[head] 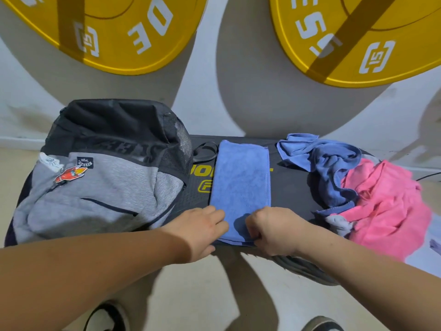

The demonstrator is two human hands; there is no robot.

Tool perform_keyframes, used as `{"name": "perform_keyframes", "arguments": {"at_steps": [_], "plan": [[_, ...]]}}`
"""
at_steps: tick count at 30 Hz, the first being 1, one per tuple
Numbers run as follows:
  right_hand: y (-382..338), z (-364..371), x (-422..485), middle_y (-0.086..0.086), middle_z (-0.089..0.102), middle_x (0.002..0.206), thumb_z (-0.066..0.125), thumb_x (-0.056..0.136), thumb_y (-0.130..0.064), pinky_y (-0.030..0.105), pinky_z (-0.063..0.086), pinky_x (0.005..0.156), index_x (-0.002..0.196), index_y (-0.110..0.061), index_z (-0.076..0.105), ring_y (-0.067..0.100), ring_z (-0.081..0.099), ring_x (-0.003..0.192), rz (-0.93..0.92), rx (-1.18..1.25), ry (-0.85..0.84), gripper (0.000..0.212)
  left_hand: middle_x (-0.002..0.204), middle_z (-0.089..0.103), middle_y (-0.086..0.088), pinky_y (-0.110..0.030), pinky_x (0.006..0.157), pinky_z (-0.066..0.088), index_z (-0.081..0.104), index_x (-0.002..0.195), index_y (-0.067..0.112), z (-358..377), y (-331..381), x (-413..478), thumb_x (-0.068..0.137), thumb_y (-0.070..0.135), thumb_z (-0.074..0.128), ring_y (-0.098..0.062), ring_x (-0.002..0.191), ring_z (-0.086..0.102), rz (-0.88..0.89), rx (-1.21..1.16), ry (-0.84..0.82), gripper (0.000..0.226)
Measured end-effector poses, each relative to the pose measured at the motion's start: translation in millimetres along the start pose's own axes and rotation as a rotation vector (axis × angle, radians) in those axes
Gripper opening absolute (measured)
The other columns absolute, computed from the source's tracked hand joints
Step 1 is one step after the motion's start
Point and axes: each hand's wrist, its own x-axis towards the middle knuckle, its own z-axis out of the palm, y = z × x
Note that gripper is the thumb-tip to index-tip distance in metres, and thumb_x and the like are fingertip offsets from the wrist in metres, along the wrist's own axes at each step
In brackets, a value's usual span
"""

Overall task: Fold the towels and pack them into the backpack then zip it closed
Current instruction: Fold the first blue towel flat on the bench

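At near edge of blue towel [241, 177]: right grip [278, 231] pinches it; left grip [202, 231] flat, released.

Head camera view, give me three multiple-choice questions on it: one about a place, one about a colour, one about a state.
1. Where is the backpack relative to the flat blue towel?
A) left of it B) right of it C) on top of it
2. What colour is the crumpled towel farthest right?
A) green B) pink C) orange
3. What is the right hand doing?
A) hanging free B) pulling a zip C) pinching the flat blue towel's near edge

Answers:
1 A: the backpack lies to the towel's left.
2 B: it is bright pink.
3 C: its curled fingers grip that edge, while the left hand rests at the towel's left edge.
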Motion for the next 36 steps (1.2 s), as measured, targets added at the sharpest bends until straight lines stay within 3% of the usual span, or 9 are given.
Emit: {"name": "perform_keyframes", "arguments": {"at_steps": [5,7,14,18,22,25,29,33,36], "plan": [[-2,29,-5,-0.004,0.055,0.095,0.063,0.084,-0.055,0.034,0.047,0.066,0.088,-0.028,0.044,0.022,0.053,0.088,-0.041,-0.019,0.172,0.033,0.105,0.052,-0.003,-0.044,0.067,0.054,0.053,0.099,0.020,-1,0,-1,0.095,0.035,0.052,-0.026,0.095,0.053,-0.024,-0.044,0.054,0.015],[-1,38,-5,-0.002,0.055,0.086,0.073,0.070,-0.064,0.032,0.040,0.057,0.086,-0.023,0.052,0.022,0.055,0.075,-0.081,-0.201,0.314,0.049,0.105,0.051,-0.002,-0.046,0.069,0.053,0.056,0.097,0.019,-3,-2,-2,0.100,0.031,0.045,-0.025,0.096,0.052,-0.069,-0.118,0.051,0.016],[0,52,-8,-0.004,0.052,0.076,0.072,0.073,-0.015,0.031,0.040,0.054,0.097,-0.020,0.055,0.021,0.049,0.062,-0.235,-0.259,0.537,0.029,0.105,0.050,0.003,-0.043,0.085,0.048,0.060,0.101,0.022,5,-13,-6,0.099,0.033,0.041,-0.020,0.097,0.051,-0.207,-0.456,0.050,0.022],[9,54,-7,-0.004,0.054,0.077,0.074,0.074,-0.012,0.029,0.043,0.055,0.095,-0.020,0.064,0.020,0.050,0.063,-0.190,-0.242,0.482,0.026,0.110,0.051,0.001,-0.042,0.089,0.046,0.058,0.107,0.022,3,-12,-6,0.102,0.029,0.043,-0.022,0.103,0.053,-0.257,-0.465,0.070,0.017],[5,53,-4,-0.007,0.047,0.085,0.069,0.086,-0.026,0.033,0.048,0.057,0.094,-0.023,0.067,0.017,0.051,0.076,-0.010,0.088,0.463,0.008,0.121,0.050,0.002,-0.042,0.088,0.049,0.048,0.128,0.025,1,-9,-6,0.100,0.035,0.051,-0.022,0.109,0.054,-0.206,-0.328,0.040,0.029],[3,48,1,-0.009,0.040,0.092,0.057,0.098,-0.027,0.038,0.051,0.072,0.101,-0.019,0.074,0.010,0.045,0.085,0.141,0.346,0.448,0.019,0.117,0.046,0.000,-0.047,0.075,0.054,0.050,0.121,0.024,3,-11,-7,0.102,0.032,0.046,-0.025,0.100,0.055,-0.095,-0.162,0.016,0.021],[2,42,4,-0.003,0.057,0.092,0.063,0.096,-0.022,0.033,0.053,0.078,0.090,-0.016,0.074,0.017,0.060,0.085,0.273,0.577,0.347,0.015,0.105,0.053,0.002,-0.034,0.080,0.049,0.070,0.110,0.020,8,-17,-4,0.100,0.028,0.053,-0.018,0.088,0.057,-0.245,-0.515,0.133,0.021],[7,40,4,-0.003,0.068,0.070,0.082,0.082,-0.014,0.015,0.051,0.059,0.079,-0.014,0.070,0.005,0.062,0.058,0.485,1.007,0.428,0.012,0.083,0.059,0.010,-0.021,0.074,0.044,0.076,0.099,0.020,13,-19,3,0.094,0.019,0.066,-0.002,0.069,0.054,-0.504,-0.819,0.224,0.011],[10,37,9,-0.004,0.066,0.060,0.086,0.078,-0.014,0.026,0.052,0.055,0.071,-0.010,0.070,0.007,0.054,0.047,0.548,1.071,0.397,0.018,0.068,0.060,0.006,-0.024,0.063,0.045,0.068,0.086,0.017,14,-19,8,0.089,0.016,0.070,-0.005,0.056,0.047,-0.637,-0.960,0.238,0.003]]}}
